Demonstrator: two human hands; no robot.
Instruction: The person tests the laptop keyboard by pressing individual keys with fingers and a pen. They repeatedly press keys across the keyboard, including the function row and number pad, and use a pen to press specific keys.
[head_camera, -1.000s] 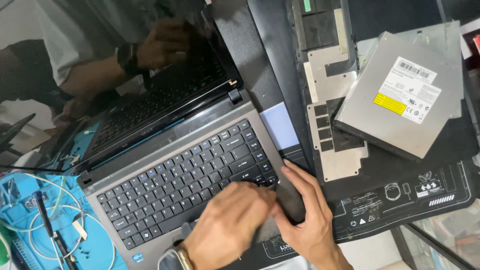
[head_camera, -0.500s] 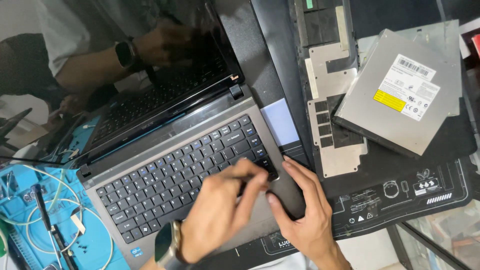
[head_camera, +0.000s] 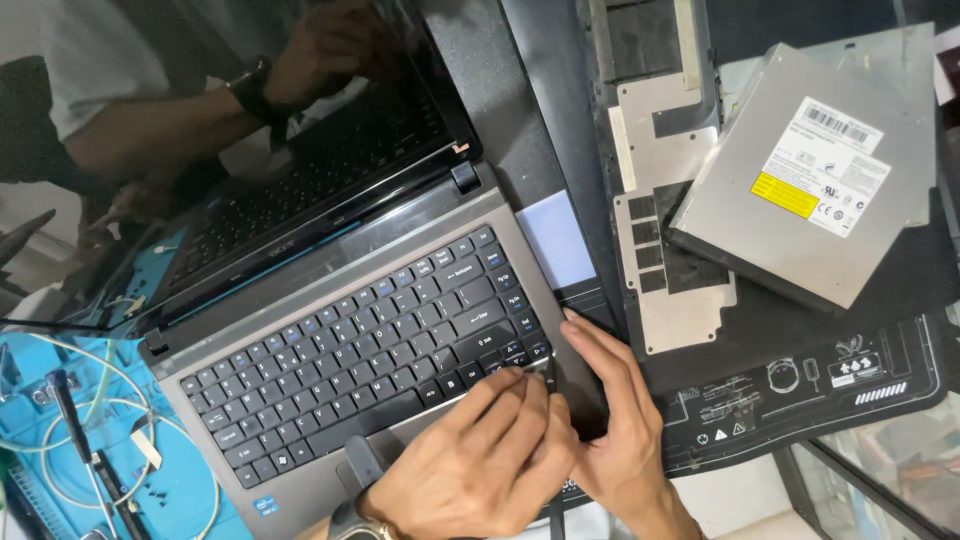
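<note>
Two hands are crowded onto the front right corner of our open laptop, down at about 5 o'clock in the view, and that corner is where all the work is. Our left hand has its fingers pressed together and looks to be pinching a thin dark tool whose tip sits right at the keyboard's lower right edge, though we can't tell for sure how it's gripped. Our right hand lies flat and spread along the laptop's right side, index finger stretched toward 12 o'clock, bracing the case. If we're prying here, best bet is probably to keep the tip shallow and level so it doesn't gouge the palm rest, and keep that right hand pushing down so nothing skids. Out at 1 o'clock a silver optical drive rests on the black mat, overlapping the grey metal cover plates at 12. Over at 8 o'clock there's a blue work mat with white cable, a screwdriver and some tiny screws.
</note>
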